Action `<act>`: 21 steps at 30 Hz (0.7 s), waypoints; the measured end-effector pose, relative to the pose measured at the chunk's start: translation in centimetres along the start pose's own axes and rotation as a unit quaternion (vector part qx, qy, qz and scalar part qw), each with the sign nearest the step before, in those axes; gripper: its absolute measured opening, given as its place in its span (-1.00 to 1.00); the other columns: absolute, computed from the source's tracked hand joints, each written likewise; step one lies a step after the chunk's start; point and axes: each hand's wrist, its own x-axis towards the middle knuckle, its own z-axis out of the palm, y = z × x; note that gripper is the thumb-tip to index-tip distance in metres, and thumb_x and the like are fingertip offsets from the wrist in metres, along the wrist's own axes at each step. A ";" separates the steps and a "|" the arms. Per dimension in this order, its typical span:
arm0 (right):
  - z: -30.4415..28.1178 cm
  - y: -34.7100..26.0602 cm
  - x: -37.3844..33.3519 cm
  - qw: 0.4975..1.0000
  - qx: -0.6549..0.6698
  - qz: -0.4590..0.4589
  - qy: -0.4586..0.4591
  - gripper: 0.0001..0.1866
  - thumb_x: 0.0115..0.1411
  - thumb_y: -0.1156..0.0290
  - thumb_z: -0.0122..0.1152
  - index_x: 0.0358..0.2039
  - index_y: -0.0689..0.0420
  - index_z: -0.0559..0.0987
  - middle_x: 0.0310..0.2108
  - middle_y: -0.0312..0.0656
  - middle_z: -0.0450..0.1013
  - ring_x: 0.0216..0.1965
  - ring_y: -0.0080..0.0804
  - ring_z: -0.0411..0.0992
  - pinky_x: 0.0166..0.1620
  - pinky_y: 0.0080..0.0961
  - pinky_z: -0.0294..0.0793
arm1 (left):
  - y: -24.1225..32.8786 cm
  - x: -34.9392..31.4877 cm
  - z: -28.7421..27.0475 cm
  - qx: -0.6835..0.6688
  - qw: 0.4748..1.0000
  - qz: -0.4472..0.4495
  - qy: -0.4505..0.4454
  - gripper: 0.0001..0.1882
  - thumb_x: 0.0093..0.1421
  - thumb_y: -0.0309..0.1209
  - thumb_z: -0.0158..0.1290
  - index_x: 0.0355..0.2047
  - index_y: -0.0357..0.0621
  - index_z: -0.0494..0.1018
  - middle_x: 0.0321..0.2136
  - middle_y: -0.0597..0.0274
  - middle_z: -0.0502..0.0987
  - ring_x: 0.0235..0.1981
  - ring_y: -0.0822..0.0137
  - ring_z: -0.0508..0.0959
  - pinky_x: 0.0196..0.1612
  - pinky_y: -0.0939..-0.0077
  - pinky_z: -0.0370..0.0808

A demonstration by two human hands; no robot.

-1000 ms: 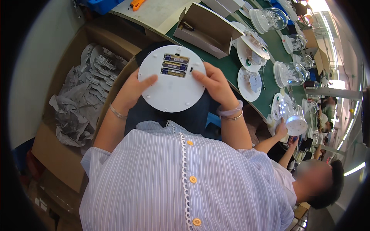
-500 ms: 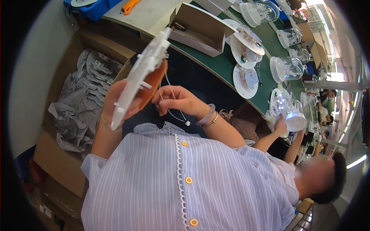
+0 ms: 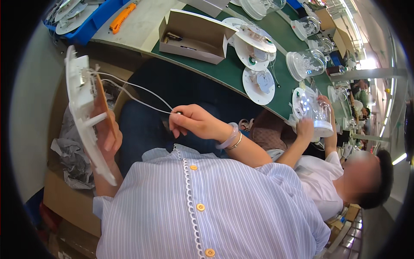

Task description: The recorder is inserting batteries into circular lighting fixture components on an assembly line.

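Note:
My left hand (image 3: 108,137) grips a round white plastic base (image 3: 82,125), tilted almost on edge. On its inner side are a white block and pegs, and an orange-brown board (image 3: 104,101) lies against the palm side. Two thin white wires (image 3: 140,92) run from the base across to my right hand (image 3: 192,122). That hand is closed in a pinch on the wires' end, where a small dark tip shows between thumb and forefinger. Below the base stands a cardboard box with crumpled grey paper (image 3: 73,155) in it.
The green bench (image 3: 215,71) bears an open carton (image 3: 192,52), stacked white discs (image 3: 258,86) and several clear domes (image 3: 308,62). An orange cutter (image 3: 123,18) lies near a blue bin (image 3: 92,23). At right, a co-worker (image 3: 319,172) handles a dome.
My left hand has carried the base leftward, away from my right hand. The wires, loose before, are now stretched out, and my right hand has closed on their end. My view has shifted too.

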 end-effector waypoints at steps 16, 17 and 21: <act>4.1 -5.2 2.3 0.958 -0.176 -0.190 -0.124 -0.65 0.18 0.16 0.00 -0.49 0.23 0.47 -0.64 -0.06 0.38 -0.59 -0.17 0.36 -0.48 -0.40 0.33 | 1.6 1.1 7.5 0.089 0.963 -0.034 -0.251 -0.46 0.18 -0.04 -0.19 0.10 0.02 0.05 -0.04 0.07 0.34 -0.47 -0.08 0.55 -0.38 0.13 0.50; 4.3 -5.3 2.6 0.955 -0.189 -0.193 -0.119 -0.64 0.18 0.16 0.00 -0.49 0.23 0.47 -0.64 -0.05 0.38 -0.58 -0.14 0.36 -0.48 -0.39 0.33 | 1.9 1.0 7.6 0.118 0.962 -0.022 -0.246 -0.45 0.18 -0.05 -0.18 0.11 0.01 0.04 -0.03 0.08 0.34 -0.48 -0.08 0.54 -0.39 0.13 0.50; 5.1 -5.6 3.3 0.950 -0.217 -0.197 -0.111 -0.61 0.18 0.13 -0.02 -0.48 0.25 0.48 -0.63 -0.02 0.39 -0.56 -0.09 0.38 -0.47 -0.35 0.34 | 1.7 0.7 7.4 0.166 0.959 0.036 -0.226 -0.32 0.14 0.00 -0.14 0.17 -0.03 -0.03 0.05 0.05 0.23 -0.41 -0.07 0.52 -0.38 0.12 0.49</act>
